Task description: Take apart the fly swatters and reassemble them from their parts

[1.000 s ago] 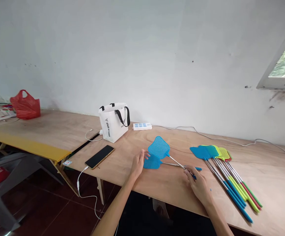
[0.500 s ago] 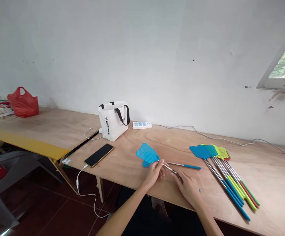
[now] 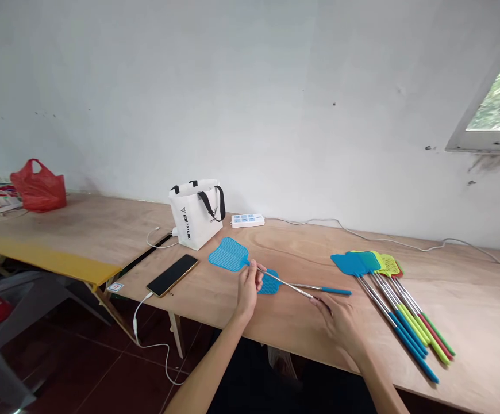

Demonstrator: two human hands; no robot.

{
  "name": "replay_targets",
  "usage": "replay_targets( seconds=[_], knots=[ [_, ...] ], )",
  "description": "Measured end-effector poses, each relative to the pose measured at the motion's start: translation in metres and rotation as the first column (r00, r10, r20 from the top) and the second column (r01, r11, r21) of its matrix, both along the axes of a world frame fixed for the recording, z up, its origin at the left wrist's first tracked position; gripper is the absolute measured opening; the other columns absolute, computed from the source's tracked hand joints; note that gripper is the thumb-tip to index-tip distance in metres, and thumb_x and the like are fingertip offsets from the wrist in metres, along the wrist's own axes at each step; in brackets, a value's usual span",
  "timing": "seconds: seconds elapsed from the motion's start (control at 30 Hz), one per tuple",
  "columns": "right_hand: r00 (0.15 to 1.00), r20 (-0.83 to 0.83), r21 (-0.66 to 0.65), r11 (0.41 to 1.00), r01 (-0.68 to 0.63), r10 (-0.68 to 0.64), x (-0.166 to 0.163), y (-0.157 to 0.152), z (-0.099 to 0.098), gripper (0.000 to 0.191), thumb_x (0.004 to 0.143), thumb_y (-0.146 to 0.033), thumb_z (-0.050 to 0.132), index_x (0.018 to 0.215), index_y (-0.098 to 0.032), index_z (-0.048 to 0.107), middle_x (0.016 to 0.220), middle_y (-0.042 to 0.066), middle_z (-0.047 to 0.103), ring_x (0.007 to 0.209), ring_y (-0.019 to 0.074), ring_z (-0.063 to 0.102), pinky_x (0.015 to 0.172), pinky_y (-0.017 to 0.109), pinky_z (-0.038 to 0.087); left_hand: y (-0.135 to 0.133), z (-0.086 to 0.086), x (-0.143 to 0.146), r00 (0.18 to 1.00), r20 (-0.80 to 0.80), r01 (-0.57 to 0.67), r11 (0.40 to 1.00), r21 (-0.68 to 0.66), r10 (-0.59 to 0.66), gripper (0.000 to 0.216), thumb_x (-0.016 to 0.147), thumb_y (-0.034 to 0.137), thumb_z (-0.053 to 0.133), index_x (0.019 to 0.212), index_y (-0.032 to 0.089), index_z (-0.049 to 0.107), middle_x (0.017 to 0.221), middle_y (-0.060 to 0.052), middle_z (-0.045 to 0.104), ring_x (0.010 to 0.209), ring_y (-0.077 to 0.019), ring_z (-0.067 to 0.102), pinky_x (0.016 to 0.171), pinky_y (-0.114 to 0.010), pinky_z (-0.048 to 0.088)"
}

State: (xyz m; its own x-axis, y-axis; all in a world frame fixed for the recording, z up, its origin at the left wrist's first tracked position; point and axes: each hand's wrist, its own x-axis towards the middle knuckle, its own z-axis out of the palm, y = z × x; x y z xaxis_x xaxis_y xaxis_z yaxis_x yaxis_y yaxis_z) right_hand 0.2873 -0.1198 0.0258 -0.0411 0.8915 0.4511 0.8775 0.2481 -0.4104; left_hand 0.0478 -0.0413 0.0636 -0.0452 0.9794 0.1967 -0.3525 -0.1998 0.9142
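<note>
My left hand (image 3: 249,286) grips the neck of a blue fly swatter (image 3: 229,255), just behind its mesh head. My right hand (image 3: 339,319) holds the handle end of the same swatter, whose thin metal shaft is stretched out between my hands above the wooden table (image 3: 469,310). A second blue fly swatter (image 3: 319,288) lies flat on the table under it, its head partly hidden by my left hand.
A bundle of blue, green, yellow and red fly swatters (image 3: 388,287) lies to the right. A black phone (image 3: 173,275) on a white cable, a white tote bag (image 3: 197,213) and a power strip (image 3: 247,220) sit to the left. A red plastic bag (image 3: 38,187) rests on the far-left table.
My hands have drawn apart along the held swatter. Its head has travelled left toward the phone and its shaft is longer, while my right hand stays at the handle end.
</note>
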Motion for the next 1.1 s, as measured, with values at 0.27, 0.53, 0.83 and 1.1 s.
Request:
replay_targets(
  seconds=[0.27,0.53,0.83,1.1],
  knots=[
    [0.980,-0.189,0.003,0.998,0.057,-0.055,0.055,0.004,0.002,0.043,0.095,-0.059,0.047,0.094,-0.027,0.076,0.103,0.007,0.079,0.094,0.0284,0.073,0.079,0.037,0.057,0.010,0.027,-0.041,0.981,0.106,-0.169,0.984,0.062,0.162,0.060,0.080,0.076,0.066,0.073,0.017,0.061,0.053,0.007,0.039,0.043,-0.0063,0.037,0.040,-0.019,0.029],
    [0.990,-0.144,-0.041,0.999,-0.006,0.000,0.046,0.009,-0.013,0.041,0.097,-0.053,0.044,0.103,-0.027,0.076,0.101,0.007,0.078,0.087,0.0253,0.072,0.075,0.035,0.057,0.009,0.012,-0.026,0.964,0.203,-0.165,0.984,-0.060,0.174,0.057,0.081,0.075,0.065,0.075,0.019,0.055,0.050,0.009,0.038,0.040,-0.0067,0.039,0.040,-0.019,0.030],
    [0.997,-0.074,0.067,0.997,-0.032,0.037,0.024,-0.005,0.012,0.042,0.100,-0.053,0.045,0.107,-0.027,0.077,0.096,0.007,0.079,0.078,0.0233,0.073,0.066,0.030,0.055,0.000,0.003,-0.004,0.990,0.117,-0.073,0.995,-0.065,0.080,0.061,0.078,0.077,0.066,0.074,0.017,0.058,0.047,0.007,0.042,0.039,-0.0066,0.040,0.040,-0.018,0.026],
    [0.998,-0.055,0.123,0.992,0.016,-0.009,-0.012,-0.016,0.018,0.046,0.103,-0.051,0.041,0.091,-0.027,0.078,0.086,0.006,0.078,0.071,0.0213,0.073,0.059,0.027,0.050,-0.030,-0.010,0.038,0.965,0.024,0.261,0.959,-0.113,-0.260,0.074,0.083,0.079,0.055,0.107,0.011,0.069,0.050,0.003,0.055,0.040,-0.0125,0.053,0.042,-0.022,0.037]
  ],
)
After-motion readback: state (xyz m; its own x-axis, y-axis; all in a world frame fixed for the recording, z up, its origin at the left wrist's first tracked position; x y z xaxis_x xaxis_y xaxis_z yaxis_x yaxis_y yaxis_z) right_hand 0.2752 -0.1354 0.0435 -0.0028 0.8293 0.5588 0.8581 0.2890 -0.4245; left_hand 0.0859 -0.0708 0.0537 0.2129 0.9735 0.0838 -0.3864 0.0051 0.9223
